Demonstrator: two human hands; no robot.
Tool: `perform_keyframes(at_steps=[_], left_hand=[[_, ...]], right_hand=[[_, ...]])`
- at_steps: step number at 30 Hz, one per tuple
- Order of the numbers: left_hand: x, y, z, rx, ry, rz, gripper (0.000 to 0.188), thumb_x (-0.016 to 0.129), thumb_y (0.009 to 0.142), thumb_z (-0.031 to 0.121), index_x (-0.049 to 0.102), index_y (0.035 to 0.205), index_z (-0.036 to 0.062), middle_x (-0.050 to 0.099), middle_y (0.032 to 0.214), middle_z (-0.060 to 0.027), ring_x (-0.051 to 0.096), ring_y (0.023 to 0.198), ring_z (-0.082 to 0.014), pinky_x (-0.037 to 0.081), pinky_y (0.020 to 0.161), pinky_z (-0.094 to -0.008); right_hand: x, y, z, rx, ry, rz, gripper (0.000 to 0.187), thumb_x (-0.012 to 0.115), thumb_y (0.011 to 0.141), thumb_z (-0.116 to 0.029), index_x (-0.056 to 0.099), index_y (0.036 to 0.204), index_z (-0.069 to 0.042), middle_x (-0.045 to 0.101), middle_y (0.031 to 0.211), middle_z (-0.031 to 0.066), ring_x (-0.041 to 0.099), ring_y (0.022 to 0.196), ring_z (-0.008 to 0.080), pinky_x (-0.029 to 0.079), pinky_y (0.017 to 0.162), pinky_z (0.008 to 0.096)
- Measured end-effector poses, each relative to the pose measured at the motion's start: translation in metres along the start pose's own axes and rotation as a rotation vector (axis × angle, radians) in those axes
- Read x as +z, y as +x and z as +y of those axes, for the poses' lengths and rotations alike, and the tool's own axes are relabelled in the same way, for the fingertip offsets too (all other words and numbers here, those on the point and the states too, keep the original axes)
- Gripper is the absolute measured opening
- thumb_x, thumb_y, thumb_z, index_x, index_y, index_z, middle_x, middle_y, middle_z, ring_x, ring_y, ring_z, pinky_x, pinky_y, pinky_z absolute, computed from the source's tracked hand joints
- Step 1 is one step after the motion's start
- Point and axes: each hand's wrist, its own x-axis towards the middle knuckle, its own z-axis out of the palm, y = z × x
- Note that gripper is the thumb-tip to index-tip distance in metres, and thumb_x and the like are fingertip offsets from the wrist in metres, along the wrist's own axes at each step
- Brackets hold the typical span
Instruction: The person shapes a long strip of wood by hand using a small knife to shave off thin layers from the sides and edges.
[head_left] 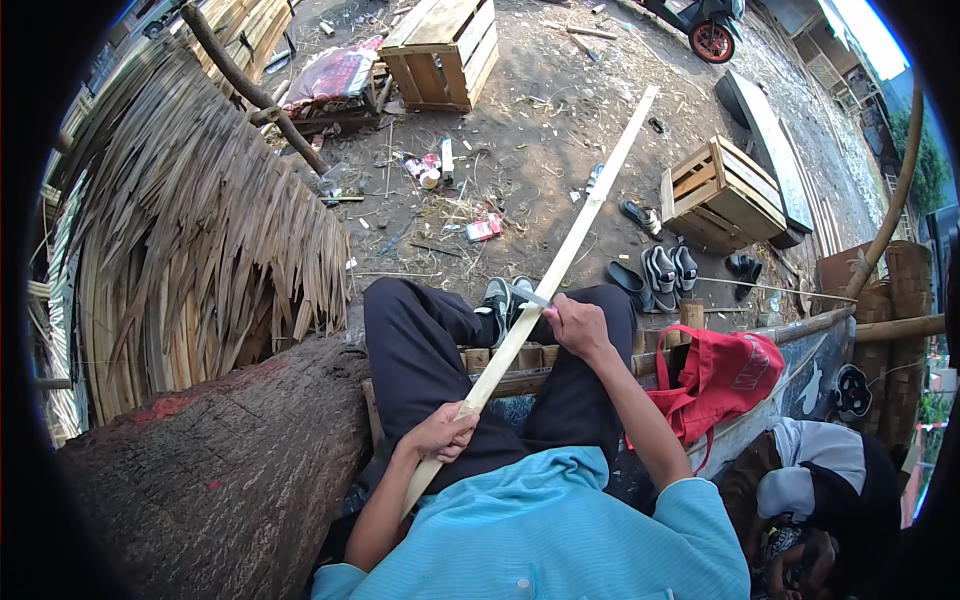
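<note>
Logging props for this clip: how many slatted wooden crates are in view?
2: one crate near the top, left of the pale strip; the other crate on the right, beside some shoes. More could be hidden.

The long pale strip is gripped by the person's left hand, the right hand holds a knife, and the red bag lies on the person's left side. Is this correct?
Not entirely: the red bag lies on the person's right side, as the head view shows. The rest is correct: the left hand grips the long pale strip, and the right hand holds a knife.
</note>
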Motion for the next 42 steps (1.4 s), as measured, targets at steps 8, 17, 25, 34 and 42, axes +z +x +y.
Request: perform_keyframes(at_steps=[8,17,25,34,42], left_hand=[[0.005,0.008,-0.002,0.057,-0.082,0.042,0.013,0.046,0.097,0.025,0.041,0.094,0.0134,0.031,0.055,0.0049,0.026,0.036,-0.003,0.025,0.03,-0.0196],[0.015,0.015,-0.002,0.115,0.015,0.194,0.019,0.044,0.098,0.024,0.04,0.115,0.0158,0.031,0.056,0.0055,0.028,0.038,-0.0033,0.026,0.033,-0.0208],[0.01,0.024,-0.008,0.168,0.082,0.238,0.017,0.044,0.098,0.023,0.041,0.112,0.0143,0.035,0.056,0.0041,0.03,0.036,-0.0029,0.024,0.031,-0.0217],[0.01,0.022,-0.001,0.19,0.035,0.228,0.019,0.043,0.098,0.024,0.04,0.114,0.014,0.032,0.056,0.0051,0.027,0.035,-0.0029,0.023,0.031,-0.0209],[0.013,-0.007,-0.019,0.204,0.02,0.131,0.015,0.045,0.098,0.025,0.04,0.099,0.0107,0.029,0.053,0.0058,0.026,0.035,-0.0031,0.023,0.03,-0.0213]], right_hand=[[0.02,-0.061,-0.093,-0.036,0.297,-0.233,0.028,0.047,0.092,-0.032,0.048,0.08,-0.006,0.056,0.06,0.0136,0.058,0.054,0.0338,0.043,0.047,0.043],[0.04,-0.069,-0.099,-0.015,0.387,-0.279,0.028,0.048,0.092,-0.03,0.045,0.08,-0.005,0.055,0.056,0.0166,0.057,0.052,0.0371,0.044,0.048,0.0471],[0.058,-0.073,-0.095,-0.07,0.134,-0.135,0.036,0.05,0.09,-0.04,0.046,0.073,-0.008,0.054,0.05,0.01,0.056,0.042,0.0282,0.042,0.038,0.0404],[0.067,-0.064,-0.095,-0.01,0.11,-0.087,0.037,0.047,0.092,-0.041,0.047,0.075,-0.008,0.056,0.055,0.0128,0.058,0.047,0.0327,0.045,0.043,0.0434],[0.06,-0.014,-0.048,0.432,0.099,-0.176,0.042,0.034,0.096,-0.039,0.053,0.083,-0.004,0.06,0.068,0.0245,0.061,0.068,0.0444,0.046,0.061,0.054]])
